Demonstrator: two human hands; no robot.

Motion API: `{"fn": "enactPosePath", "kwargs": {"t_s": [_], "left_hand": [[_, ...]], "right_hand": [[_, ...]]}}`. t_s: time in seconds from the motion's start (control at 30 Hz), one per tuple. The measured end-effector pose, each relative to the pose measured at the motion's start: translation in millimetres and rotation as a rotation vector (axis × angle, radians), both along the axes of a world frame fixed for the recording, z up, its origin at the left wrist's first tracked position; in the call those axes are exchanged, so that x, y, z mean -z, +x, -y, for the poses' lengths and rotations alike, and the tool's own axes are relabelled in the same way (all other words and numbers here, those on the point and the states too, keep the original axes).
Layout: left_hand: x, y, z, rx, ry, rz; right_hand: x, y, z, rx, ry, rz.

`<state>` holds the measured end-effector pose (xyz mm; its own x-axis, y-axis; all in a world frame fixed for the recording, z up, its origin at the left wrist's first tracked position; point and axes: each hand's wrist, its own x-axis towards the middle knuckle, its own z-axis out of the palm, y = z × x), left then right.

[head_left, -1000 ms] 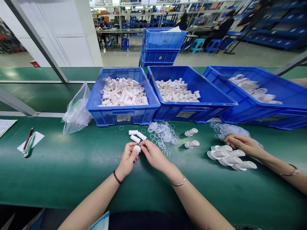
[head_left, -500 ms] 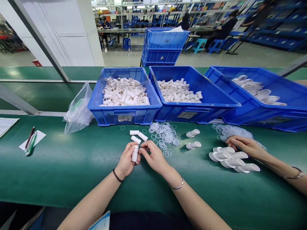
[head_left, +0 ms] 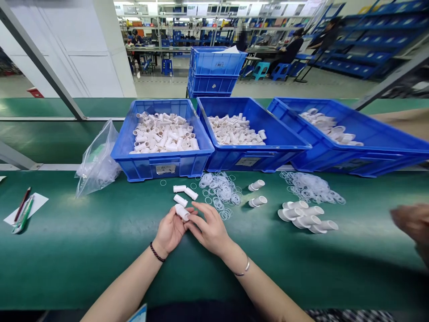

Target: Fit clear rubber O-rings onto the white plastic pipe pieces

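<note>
A short white plastic pipe fitting is tilted in my left hand, whose fingers close around it. My right hand meets it from the right, thumb and fingertips on the fitting's lower end. Just beyond my hands, three similar white fittings lie on the green table. A heap of thin translucent rings spreads to the right of them. Whether a ring sits on the held fitting is too small to make out.
Three blue bins of white plastic parts line the table's back. A clear plastic bag lies left, pens beyond it. To the right stand two fittings, a group of wider ones, more rings and a co-worker's blurred hand.
The fitting in my left hand has tipped from upright to slanted, and my right fingers have moved to its lower end. The co-worker's hand has pulled away right from the rings. The view has shifted.
</note>
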<state>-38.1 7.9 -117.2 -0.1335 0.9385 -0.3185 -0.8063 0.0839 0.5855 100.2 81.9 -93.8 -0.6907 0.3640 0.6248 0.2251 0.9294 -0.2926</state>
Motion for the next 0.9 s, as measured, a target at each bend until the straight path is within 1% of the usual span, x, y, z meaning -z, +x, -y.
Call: {"fn": "enactPosePath", "kwargs": {"t_s": [0.13, 0.2, 0.23, 0.27, 0.3, 0.37, 0.4, 0.43, 0.47, 0.5, 0.57, 0.63, 0.7, 0.77, 0.83, 0.9], "left_hand": [[-1.5, 6.9, 2.4, 0.045, 0.039, -0.045], [-2.1, 9.2, 4.6, 0.069, 0.067, -0.105], [-2.3, 9.0, 5.8, 0.069, 0.075, -0.186], [-2.6, 7.8, 7.0, 0.053, 0.075, -0.317], [-2.8, 5.5, 8.1, 0.013, 0.064, -0.498], [-3.2, -1.8, 9.6, -0.113, 0.027, -0.933], [-3.4, -6.1, 9.8, -0.173, 0.009, -1.136], [-3.3, -10.3, 9.7, -0.219, -0.004, -1.301], [-3.0, -14.2, 9.3, -0.247, -0.013, -1.422], [-2.3, -17.5, 8.6, -0.257, -0.019, -1.504], [0.3, -21.5, 7.1, -0.24, -0.033, -1.596], [4.1, -22.3, 5.7, -0.186, -0.045, -1.638], [8.1, -21.2, 4.8, -0.132, -0.051, -1.652], [11.6, -19.6, 4.1, -0.105, -0.063, -1.65], [14.5, -18.7, 3.3, -0.101, -0.078, -1.639], [16.8, -18.4, 2.2, -0.107, -0.092, -1.62]], "right_hand": [[-3.4, 0.7, -0.7, 0.018, 0.005, 0.027], [-13.0, 6.3, -8.5, 0.035, 0.008, 0.024], [-20.1, 12.3, -15.9, 0.071, 0.018, 0.013], [-28.3, 20.8, -25.7, 0.134, 0.036, -0.004], [-36.7, 32.0, -37.8, 0.224, 0.065, -0.031], [-51.0, 61.2, -66.5, 0.483, 0.134, -0.078], [-55.2, 78.0, -81.6, 0.606, 0.165, -0.073], [-56.5, 95.2, -96.3, 0.7, 0.188, -0.032], [-54.9, 112.1, -109.8, 0.777, 0.212, -0.002], [-50.5, 127.8, -121.6, 0.823, 0.22, 0.055], [-35.0, 153.7, -139.4, 0.9, 0.203, 0.174], [-15.6, 171.0, -150.0, 0.963, 0.152, 0.306], [1.9, 180.3, -155.9, 1.002, 0.078, 0.43], [13.6, 184.5, -160.1, 1.017, 0.018, 0.491], [17.0, 186.1, -164.2, 1.021, 0.014, 0.464], [11.5, 185.8, -167.5, 1.002, 0.066, 0.387]]}}
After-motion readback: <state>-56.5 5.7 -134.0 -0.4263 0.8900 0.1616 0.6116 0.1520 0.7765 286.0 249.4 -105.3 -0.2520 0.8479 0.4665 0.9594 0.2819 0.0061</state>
